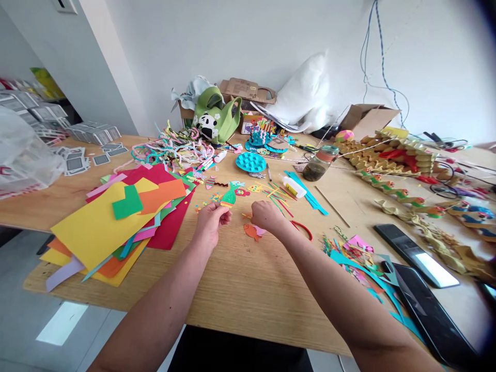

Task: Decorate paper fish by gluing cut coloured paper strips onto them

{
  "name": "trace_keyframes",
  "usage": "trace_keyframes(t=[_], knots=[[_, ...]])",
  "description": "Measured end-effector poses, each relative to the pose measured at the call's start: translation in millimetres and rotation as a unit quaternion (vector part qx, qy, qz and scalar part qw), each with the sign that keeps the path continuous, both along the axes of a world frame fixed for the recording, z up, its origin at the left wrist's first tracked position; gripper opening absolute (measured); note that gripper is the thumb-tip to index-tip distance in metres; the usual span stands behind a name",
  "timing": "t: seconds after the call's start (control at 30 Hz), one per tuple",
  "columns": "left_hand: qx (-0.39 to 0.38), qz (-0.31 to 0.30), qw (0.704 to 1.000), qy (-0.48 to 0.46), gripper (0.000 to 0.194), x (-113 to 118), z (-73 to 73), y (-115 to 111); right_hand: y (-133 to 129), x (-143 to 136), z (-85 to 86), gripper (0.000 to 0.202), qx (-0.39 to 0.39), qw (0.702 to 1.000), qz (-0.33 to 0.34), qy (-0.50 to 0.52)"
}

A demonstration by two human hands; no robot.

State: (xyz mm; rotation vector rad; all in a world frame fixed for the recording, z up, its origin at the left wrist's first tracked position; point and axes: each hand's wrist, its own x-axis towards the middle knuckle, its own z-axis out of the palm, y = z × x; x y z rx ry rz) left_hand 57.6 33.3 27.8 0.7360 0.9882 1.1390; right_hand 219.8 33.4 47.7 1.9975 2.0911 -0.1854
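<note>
A green paper fish [229, 197] with yellow and orange strips at its lower end is pinched between the thumb and fingers of my left hand [211, 222]. My right hand [267, 214] is closed just to the right, over the tabletop. Its fingertips face away, so what they hold, if anything, is hidden. Below that hand lies an orange paper fish [251, 232], partly over a pink paper piece. A red loop [303, 229] shows beside the right wrist. Beyond the hands lie a red paper fish [242, 192] and a striped paper fish [210, 182].
Coloured paper sheets [96, 227] pile up on the left. A glue bottle [293, 187], thin paper strips and a glass jar [321, 163] stand or lie ahead. Paper scraps [360, 258], phones [416, 254] and egg-carton strips [411, 194] crowd the right.
</note>
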Motion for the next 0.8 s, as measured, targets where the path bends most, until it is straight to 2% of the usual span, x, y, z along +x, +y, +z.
trace_keyframes(t=[0.2, 0.5, 0.8], knots=[[-0.006, 0.0, 1.0, -0.002, 0.012, 0.4, -0.6, -0.4, 1.3, 6.2, -1.9, 0.026, -0.009, 1.0, 0.001, 0.022], [-0.011, -0.003, 1.0, 0.001, 0.013, 0.9, -1.8, 0.3, 3.7, -2.6, -3.2, 0.026, -0.007, 0.999, -0.005, 0.044], [-0.014, 0.0, 1.0, -0.007, 0.013, 0.1, -2.2, 0.5, 8.0, 2.1, -8.2, 0.025, -0.01, 0.997, -0.025, 0.075]])
